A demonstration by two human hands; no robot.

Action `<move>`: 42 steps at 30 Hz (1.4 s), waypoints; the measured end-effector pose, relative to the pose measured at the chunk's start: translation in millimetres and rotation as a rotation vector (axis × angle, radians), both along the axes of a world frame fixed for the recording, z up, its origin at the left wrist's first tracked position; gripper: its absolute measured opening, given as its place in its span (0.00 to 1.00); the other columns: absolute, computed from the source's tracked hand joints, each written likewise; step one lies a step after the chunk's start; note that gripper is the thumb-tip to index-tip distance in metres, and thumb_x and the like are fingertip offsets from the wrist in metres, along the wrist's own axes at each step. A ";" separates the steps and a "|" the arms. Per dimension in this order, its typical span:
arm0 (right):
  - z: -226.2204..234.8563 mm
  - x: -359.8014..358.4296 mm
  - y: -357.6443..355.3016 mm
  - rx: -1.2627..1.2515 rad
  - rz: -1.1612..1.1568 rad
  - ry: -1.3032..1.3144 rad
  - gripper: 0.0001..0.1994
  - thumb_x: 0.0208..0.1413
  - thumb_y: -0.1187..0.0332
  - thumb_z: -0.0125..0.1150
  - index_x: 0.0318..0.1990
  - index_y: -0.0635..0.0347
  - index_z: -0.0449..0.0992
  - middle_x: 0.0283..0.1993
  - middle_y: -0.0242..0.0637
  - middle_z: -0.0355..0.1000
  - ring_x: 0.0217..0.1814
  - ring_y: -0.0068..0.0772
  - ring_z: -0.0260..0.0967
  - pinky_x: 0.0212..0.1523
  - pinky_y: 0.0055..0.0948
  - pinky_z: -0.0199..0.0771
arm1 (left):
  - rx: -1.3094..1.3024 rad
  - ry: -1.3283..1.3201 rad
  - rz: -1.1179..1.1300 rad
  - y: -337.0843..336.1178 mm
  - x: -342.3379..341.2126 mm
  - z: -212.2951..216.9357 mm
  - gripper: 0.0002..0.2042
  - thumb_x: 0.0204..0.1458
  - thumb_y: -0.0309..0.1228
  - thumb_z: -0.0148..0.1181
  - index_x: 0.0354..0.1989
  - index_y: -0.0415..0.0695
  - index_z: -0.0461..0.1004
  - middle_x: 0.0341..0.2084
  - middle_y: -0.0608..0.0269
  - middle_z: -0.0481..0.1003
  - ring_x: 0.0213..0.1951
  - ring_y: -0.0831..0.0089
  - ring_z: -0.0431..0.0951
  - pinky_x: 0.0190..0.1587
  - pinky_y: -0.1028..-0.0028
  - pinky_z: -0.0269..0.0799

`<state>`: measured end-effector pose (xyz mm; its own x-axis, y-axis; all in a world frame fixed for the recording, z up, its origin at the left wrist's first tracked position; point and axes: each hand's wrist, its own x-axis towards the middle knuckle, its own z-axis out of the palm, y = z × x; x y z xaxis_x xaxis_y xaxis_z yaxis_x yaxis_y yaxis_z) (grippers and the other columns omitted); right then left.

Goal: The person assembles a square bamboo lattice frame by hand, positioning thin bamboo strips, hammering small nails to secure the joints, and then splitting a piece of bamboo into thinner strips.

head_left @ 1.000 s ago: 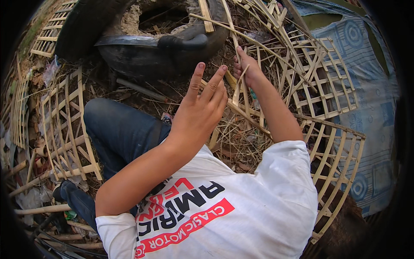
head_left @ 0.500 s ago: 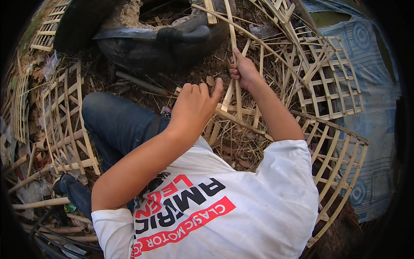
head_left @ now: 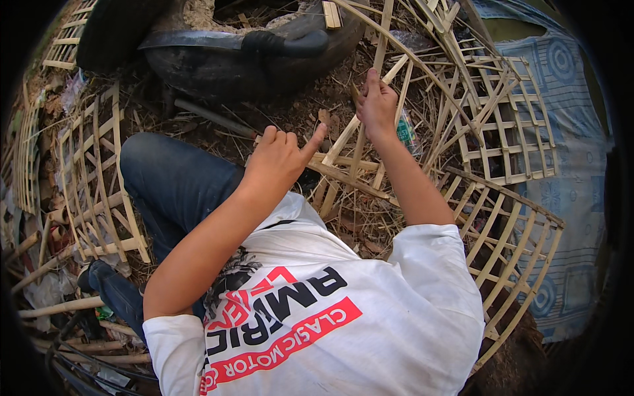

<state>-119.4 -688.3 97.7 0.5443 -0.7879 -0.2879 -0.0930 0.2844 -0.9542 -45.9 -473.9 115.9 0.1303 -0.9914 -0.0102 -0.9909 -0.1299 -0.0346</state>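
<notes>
My right hand [head_left: 378, 112] is closed around a thin, pale bamboo strip [head_left: 381, 49]. The strip runs upward past the thumb and down below the fist. To its left, my left hand [head_left: 281, 157] has curled fingers and a thumb stretched out to the right. Whatever those fingers close on is hidden beneath the hand. Close to its thumb side lies a flat bamboo frame [head_left: 356, 181] of crossed slats on the ground. Beyond both hands, a large knife [head_left: 198, 41] with a dark handle rests on a black tyre-like rim [head_left: 198, 76].
Woven bamboo lattice panels stand at the right [head_left: 512, 125], lower right [head_left: 522, 251] and left [head_left: 99, 178]. A blue patterned cloth [head_left: 571, 165] spreads along the right side. Next to my right forearm is a clear plastic container with a green label [head_left: 406, 132]. Bamboo poles [head_left: 63, 308] lie lower left.
My left hand has shifted left and slightly down. My right hand has moved a little right, and its strip leans more to the right. The green-labelled container has come into sight.
</notes>
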 end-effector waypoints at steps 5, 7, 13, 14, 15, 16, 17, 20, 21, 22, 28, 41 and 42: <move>-4.1 -8.3 2.4 -0.197 -0.065 -0.037 0.23 0.62 0.48 0.53 0.23 0.55 0.63 0.14 0.23 0.55 0.13 0.15 0.53 0.13 0.21 0.50 | -0.021 0.047 0.004 -2.5 1.8 -10.1 0.38 0.48 0.23 0.56 0.70 0.49 0.51 0.26 0.62 0.71 0.33 0.66 0.73 0.44 0.69 0.61; -8.5 -12.0 3.0 -0.247 -0.086 -0.025 0.23 0.62 0.48 0.53 0.23 0.56 0.64 0.15 0.23 0.55 0.13 0.14 0.52 0.13 0.20 0.51 | 0.000 0.043 0.019 -2.8 -0.3 -12.1 0.38 0.48 0.24 0.56 0.70 0.49 0.50 0.27 0.62 0.72 0.33 0.66 0.73 0.44 0.68 0.61; 0.6 -14.3 12.4 -0.196 -0.057 0.017 0.23 0.63 0.48 0.52 0.22 0.54 0.63 0.15 0.22 0.55 0.13 0.14 0.52 0.13 0.20 0.51 | 0.131 0.041 0.103 0.2 -11.7 8.9 0.41 0.47 0.27 0.61 0.71 0.49 0.48 0.40 0.56 0.70 0.46 0.61 0.71 0.57 0.61 0.58; 1.7 -12.9 15.4 -0.204 -0.057 0.015 0.23 0.64 0.49 0.52 0.22 0.56 0.63 0.14 0.22 0.55 0.14 0.14 0.51 0.15 0.20 0.50 | 0.079 0.040 0.111 1.8 -10.8 13.9 0.43 0.45 0.28 0.63 0.71 0.49 0.47 0.43 0.54 0.70 0.49 0.60 0.69 0.60 0.58 0.55; -2.7 -12.2 18.1 -0.264 -0.061 0.023 0.24 0.64 0.49 0.51 0.22 0.56 0.64 0.14 0.22 0.55 0.15 0.14 0.51 0.16 0.21 0.50 | 0.027 0.038 0.118 2.2 -8.8 19.3 0.45 0.44 0.29 0.65 0.71 0.50 0.46 0.46 0.52 0.69 0.52 0.58 0.68 0.63 0.56 0.53; -12.5 -14.0 20.4 -0.325 -0.067 0.035 0.24 0.64 0.50 0.51 0.21 0.57 0.65 0.14 0.22 0.54 0.15 0.14 0.50 0.16 0.21 0.50 | -0.030 0.059 0.117 0.2 -6.8 26.1 0.49 0.41 0.33 0.70 0.71 0.50 0.45 0.51 0.49 0.66 0.59 0.55 0.64 0.68 0.51 0.46; -22.4 -17.2 22.3 -0.388 -0.074 0.049 0.24 0.64 0.50 0.51 0.21 0.58 0.65 0.14 0.22 0.54 0.16 0.13 0.50 0.17 0.21 0.50 | -0.074 0.099 0.115 -3.0 -5.1 35.5 0.49 0.40 0.35 0.71 0.71 0.49 0.45 0.52 0.49 0.66 0.59 0.55 0.63 0.67 0.52 0.47; -48.2 -18.3 39.0 -0.505 -0.105 0.052 0.24 0.65 0.51 0.51 0.24 0.62 0.69 0.15 0.23 0.56 0.18 0.14 0.51 0.19 0.23 0.51 | -0.180 0.210 0.145 -7.9 6.8 61.8 0.49 0.39 0.37 0.73 0.69 0.45 0.48 0.53 0.48 0.66 0.60 0.55 0.64 0.65 0.54 0.53; -51.4 -18.5 44.6 -0.553 -0.116 0.053 0.24 0.65 0.51 0.51 0.24 0.63 0.69 0.16 0.23 0.56 0.19 0.14 0.52 0.19 0.24 0.51 | -0.205 0.249 0.173 -9.4 12.8 68.0 0.47 0.39 0.38 0.72 0.67 0.43 0.50 0.53 0.47 0.67 0.59 0.55 0.65 0.63 0.56 0.57; -46.6 -23.0 48.2 -0.479 -0.070 0.057 0.23 0.64 0.51 0.52 0.26 0.64 0.70 0.16 0.23 0.58 0.19 0.15 0.52 0.19 0.24 0.52 | -0.232 0.291 0.194 -12.8 19.7 72.2 0.45 0.40 0.38 0.72 0.66 0.40 0.52 0.53 0.47 0.67 0.58 0.55 0.67 0.62 0.57 0.60; -54.5 -37.7 81.2 -0.584 0.045 0.101 0.22 0.63 0.51 0.54 0.28 0.64 0.71 0.16 0.24 0.59 0.20 0.15 0.53 0.20 0.23 0.53 | 0.127 0.608 0.388 -20.4 60.9 111.3 0.29 0.43 0.42 0.70 0.50 0.37 0.67 0.40 0.46 0.76 0.43 0.53 0.78 0.47 0.61 0.73; -47.2 -53.6 110.2 -0.543 0.117 0.080 0.19 0.62 0.54 0.57 0.29 0.61 0.70 0.18 0.23 0.57 0.21 0.15 0.52 0.21 0.23 0.53 | -0.618 1.208 0.352 -84.5 115.4 174.1 0.32 0.50 0.56 0.62 0.44 0.33 0.74 0.28 0.58 0.74 0.34 0.71 0.75 0.40 0.72 0.70; -46.3 -53.8 109.1 -0.528 0.148 0.081 0.18 0.62 0.54 0.57 0.29 0.61 0.70 0.18 0.23 0.58 0.22 0.15 0.52 0.22 0.23 0.53 | -0.554 1.217 0.358 -87.1 117.2 172.4 0.31 0.50 0.56 0.62 0.42 0.33 0.75 0.27 0.60 0.74 0.32 0.73 0.73 0.40 0.74 0.69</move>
